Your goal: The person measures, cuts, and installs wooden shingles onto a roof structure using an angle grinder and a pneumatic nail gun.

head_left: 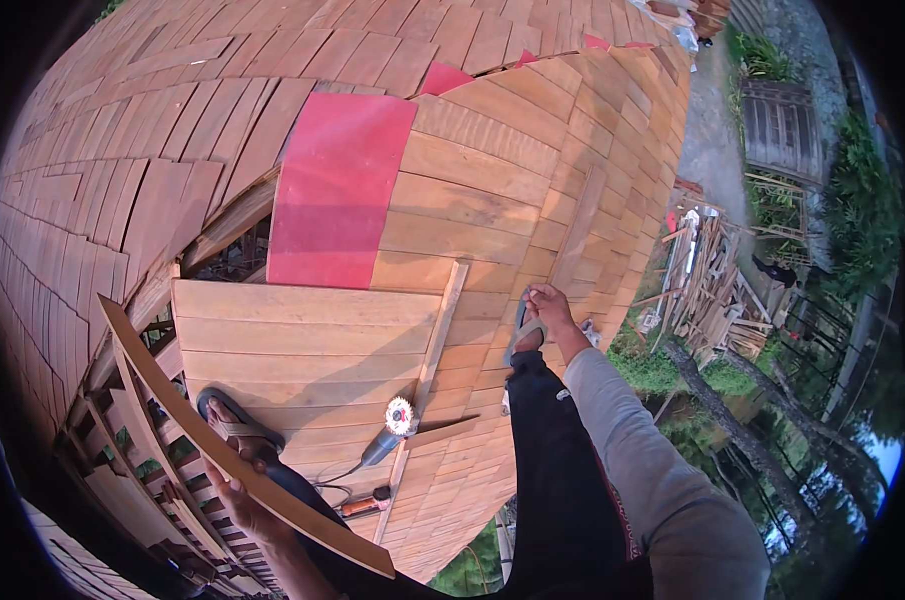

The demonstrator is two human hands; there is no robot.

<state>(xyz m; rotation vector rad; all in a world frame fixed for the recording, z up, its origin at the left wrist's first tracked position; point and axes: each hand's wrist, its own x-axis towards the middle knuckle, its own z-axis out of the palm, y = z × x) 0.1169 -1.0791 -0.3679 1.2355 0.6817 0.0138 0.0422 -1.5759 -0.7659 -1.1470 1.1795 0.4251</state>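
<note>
A long, narrow wooden board slants across the lower left, gripped by my left hand, whose fingers wrap round its edge. My right hand is above my right sandalled foot, with fingers curled; what they hold, if anything, is hidden. My left sandalled foot rests on the shingled roof beside the board. Between my legs lie a grey angle grinder with a toothed disc and an orange power tool with cords, along a nailed batten.
A red sheet shows among the shingles. At the left, an opening exposes rafters. Weathered shingles cover the upper left roof. Beyond the right edge, far below, are a lumber pile, a path and trees.
</note>
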